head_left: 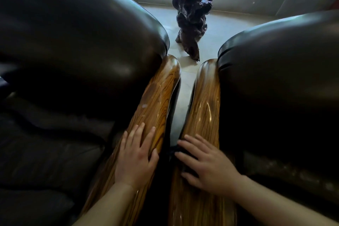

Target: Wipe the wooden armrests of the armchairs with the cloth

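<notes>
At the left of the frame stands the left armchair [73, 46], dark leather, its glossy wooden left armrest [156, 101] running from lower centre up toward mid-frame. The left hand [136, 159] lies flat on this armrest in the lower centre, fingers spread and palm down, holding nothing; it appears to serve as a brace.

Between the two armrests runs a narrow gap showing pale floor [185, 82], with a dark gnarled wooden sculpture [194, 11] at upper centre.

Right of the gap, the right armrest [205, 101] belongs to the right armchair [284, 64]. The right hand [207, 163] presses palm down on it at lower centre-right, fingers splayed over a dark cloth [180, 154] (only a small part shows under the fingers, spilling toward the gap).

Recommended procedure for the step in hand, judged from this position:

1. Keep the palm flat so the cloth stays fully trapped beneath it.
2. Stroke along the grain, toward the rounded far end at mid-frame.
3. Wrap the cloth over the inner edge facing the gap; that curved side is easily missed.
4. Attend to the pale smudges visible on the left armrest when that side is taken up.
5. Keep the cloth off the leather where it meets the wood.
</notes>
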{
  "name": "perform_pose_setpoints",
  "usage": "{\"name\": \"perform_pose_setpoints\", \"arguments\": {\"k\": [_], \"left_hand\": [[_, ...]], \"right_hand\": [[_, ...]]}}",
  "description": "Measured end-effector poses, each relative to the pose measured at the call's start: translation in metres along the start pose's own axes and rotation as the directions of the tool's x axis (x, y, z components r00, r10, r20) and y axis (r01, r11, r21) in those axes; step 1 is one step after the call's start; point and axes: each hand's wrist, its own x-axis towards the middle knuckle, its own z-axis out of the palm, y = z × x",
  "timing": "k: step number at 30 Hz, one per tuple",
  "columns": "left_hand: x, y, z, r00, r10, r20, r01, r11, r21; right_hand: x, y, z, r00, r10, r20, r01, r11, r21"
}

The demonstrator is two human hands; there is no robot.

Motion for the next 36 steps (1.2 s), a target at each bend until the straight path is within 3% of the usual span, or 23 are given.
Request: {"name": "perform_pose_setpoints", "arguments": {"k": [3, 7, 9, 13, 17, 20, 22, 24, 26, 30, 32, 34, 36], "left_hand": [[0.0, -0.001, 0.0, 1.0, -0.011, -0.011, 0.011, 1.0, -0.013], [0.0, 0.0, 0.0, 1.0, -0.001, -0.019, 0.0, 1.0, -0.009], [0.001, 0.0, -0.001, 1.0, 0.006, -0.015, -0.006, 1.0, 0.003], [0.0, 0.002, -0.004, 1.0, 0.007, -0.009, -0.007, 0.999, 0.042], [0.001, 0.006, -0.005, 1.0, 0.004, 0.004, -0.004, 0.997, 0.074], [-0.004, 0.008, -0.005, 1.0, 0.01, 0.01, -0.011, 0.996, 0.088], [-0.008, 0.009, -0.007, 1.0, 0.028, -0.01, -0.028, 0.997, 0.067], [-0.004, 0.007, -0.012, 0.998, 0.014, -0.057, -0.012, 1.0, 0.028], [-0.004, 0.009, -0.013, 0.996, 0.018, -0.082, -0.016, 1.0, 0.021], [-0.009, 0.012, -0.014, 0.993, 0.098, -0.063, -0.092, 0.992, 0.089], [-0.009, 0.013, -0.015, 0.991, 0.121, -0.054, -0.112, 0.985, 0.135], [-0.012, 0.014, -0.014, 0.99, 0.14, -0.031, -0.133, 0.977, 0.166], [-0.023, 0.011, -0.012, 0.983, 0.183, -0.005, -0.179, 0.965, 0.193]], "right_hand": [[0.035, 0.041, -0.018, 0.975, 0.219, -0.03, -0.22, 0.975, -0.041], [0.077, 0.087, -0.03, 0.812, 0.584, -0.017, -0.584, 0.812, 0.0], [0.079, 0.086, -0.027, 0.758, 0.652, -0.002, -0.652, 0.758, 0.026], [0.033, 0.026, -0.004, 0.761, 0.645, -0.07, -0.641, 0.764, 0.076], [-0.025, -0.038, 0.02, 0.867, 0.492, -0.077, -0.489, 0.871, 0.052], [-0.033, -0.032, 0.024, 0.911, 0.403, -0.091, -0.403, 0.915, 0.018], [-0.019, -0.017, 0.013, 0.865, 0.491, -0.103, -0.493, 0.87, 0.009], [0.004, -0.008, 0.003, 0.765, 0.641, -0.061, -0.637, 0.767, 0.068], [0.009, -0.018, 0.007, 0.723, 0.689, -0.053, -0.684, 0.724, 0.09], [-0.037, -0.074, 0.035, 0.869, 0.477, -0.131, -0.471, 0.879, 0.079], [-0.06, -0.083, 0.052, 0.904, 0.395, -0.16, -0.392, 0.918, 0.054], [-0.069, -0.078, 0.058, 0.854, 0.477, -0.209, -0.472, 0.878, 0.078], [-0.067, -0.076, 0.055, 0.716, 0.675, -0.181, -0.638, 0.737, 0.224]]}}
